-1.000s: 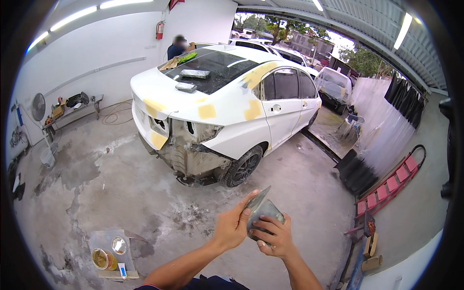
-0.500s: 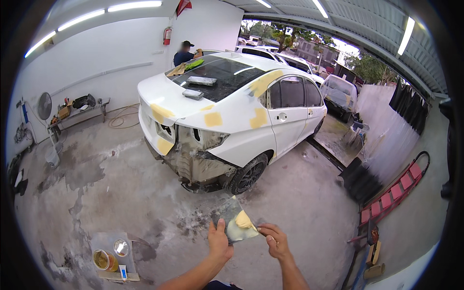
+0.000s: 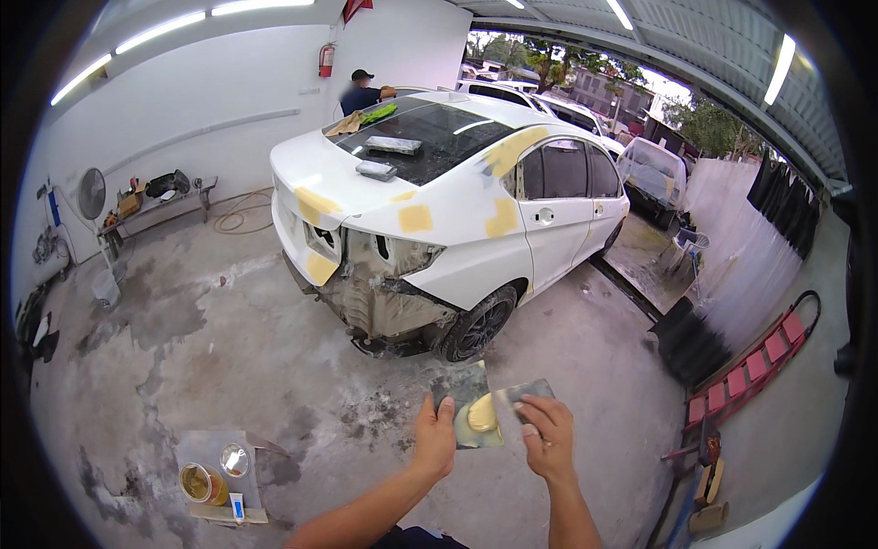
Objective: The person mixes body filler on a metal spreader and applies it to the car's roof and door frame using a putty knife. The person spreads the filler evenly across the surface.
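Observation:
My left hand [image 3: 434, 439] grips a flat dark mixing board [image 3: 459, 378] by its left edge, thumb on top. A mound of pale yellow filler putty [image 3: 481, 414] lies on the board, with a thinner smear around it. In my right hand [image 3: 551, 444] is a flat grey putty spreader [image 3: 514, 395], pinched between fingers and thumb at the board's right edge, close beside the mound. Beyond my hands stands a white car [image 3: 480, 265] with yellow filler patches [image 3: 415, 219] on its rear and side. Its rear bumper is off.
A small stand [image 3: 255, 471] at lower left bears an open tub of brownish paste [image 3: 202, 484], a round lid [image 3: 235, 459] and a tube [image 3: 238, 506]. A red ladder [image 3: 756, 361] lies at right. A fan [image 3: 92, 194] and bench [image 3: 174, 199] stand left. Another person [image 3: 361, 95] is behind the car.
The spreader has turned so its flat face now shows above the board's right side. Both hands have shifted slightly right, and the view has moved a little.

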A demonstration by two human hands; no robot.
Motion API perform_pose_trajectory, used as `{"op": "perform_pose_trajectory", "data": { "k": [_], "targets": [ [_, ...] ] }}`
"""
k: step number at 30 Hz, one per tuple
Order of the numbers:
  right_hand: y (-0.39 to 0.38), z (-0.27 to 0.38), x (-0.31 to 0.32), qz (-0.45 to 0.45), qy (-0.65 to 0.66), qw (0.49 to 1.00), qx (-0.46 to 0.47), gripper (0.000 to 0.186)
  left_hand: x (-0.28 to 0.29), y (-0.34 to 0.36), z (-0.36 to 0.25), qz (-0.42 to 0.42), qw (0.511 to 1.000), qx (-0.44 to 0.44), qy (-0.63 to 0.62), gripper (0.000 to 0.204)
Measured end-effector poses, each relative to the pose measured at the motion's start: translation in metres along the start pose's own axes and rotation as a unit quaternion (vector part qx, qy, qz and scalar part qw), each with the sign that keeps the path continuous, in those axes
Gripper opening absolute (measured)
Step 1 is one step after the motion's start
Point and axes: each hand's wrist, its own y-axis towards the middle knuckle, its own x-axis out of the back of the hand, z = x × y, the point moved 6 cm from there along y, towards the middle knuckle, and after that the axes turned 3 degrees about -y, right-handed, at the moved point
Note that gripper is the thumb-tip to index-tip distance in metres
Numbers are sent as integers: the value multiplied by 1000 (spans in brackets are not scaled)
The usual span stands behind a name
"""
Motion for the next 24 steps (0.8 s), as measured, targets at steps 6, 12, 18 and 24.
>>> {"op": "perform_pose_trajectory", "data": {
  "k": [6,12,18,24],
  "targets": [
    [17,31,-4,114,-13,990,87,23,20,-2,33,-61,997,50,-17,50],
    [10,37,-2,76,-19,991,112,20,21,0,24,-42,997,59,-9,46],
    [3,28,13,49,-8,993,105,22,2,-8,18,-36,994,85,-55,32],
    [-6,25,17,70,87,992,64,22,-12,-16,20,-41,987,127,-86,30]
  ]
}}
